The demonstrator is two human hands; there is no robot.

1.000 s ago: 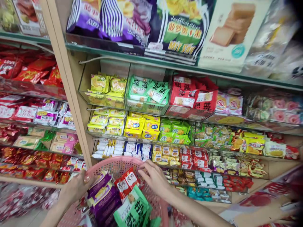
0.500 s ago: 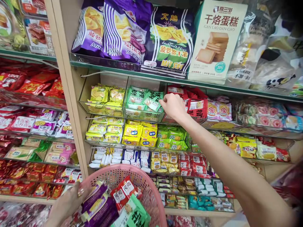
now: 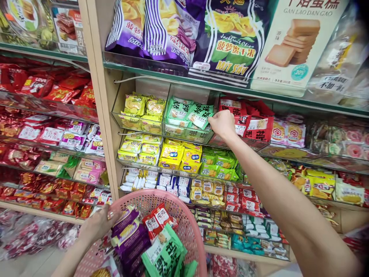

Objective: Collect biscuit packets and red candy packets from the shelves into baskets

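Observation:
My left hand point(image 3: 96, 223) grips the left rim of a pink plastic basket point(image 3: 193, 234) with holes in its wall. Inside the basket lie purple snack packs point(image 3: 131, 246), red packets point(image 3: 159, 220) and large green packets point(image 3: 165, 252). My right hand point(image 3: 224, 124) reaches to a clear shelf bin, its fingers curled together at the right edge of the small green packets point(image 3: 180, 109). Its thumb side meets the corner of one green packet; the fingertips are partly hidden, so I cannot tell what they pinch. Red packets point(image 3: 258, 129) lie just right of that hand.
Above the bins, a glass shelf point(image 3: 178, 79) carries purple chip bags point(image 3: 170, 34) and a cream cake box point(image 3: 296, 46). Yellow packets point(image 3: 141, 107) fill the bin on the left. More snack rows lie below. A wooden post point(image 3: 99, 96) divides the shelving.
The view has shifted, so the shelves appear further right and slightly higher. My right hand stays by the green packets, and my left hand still holds the basket.

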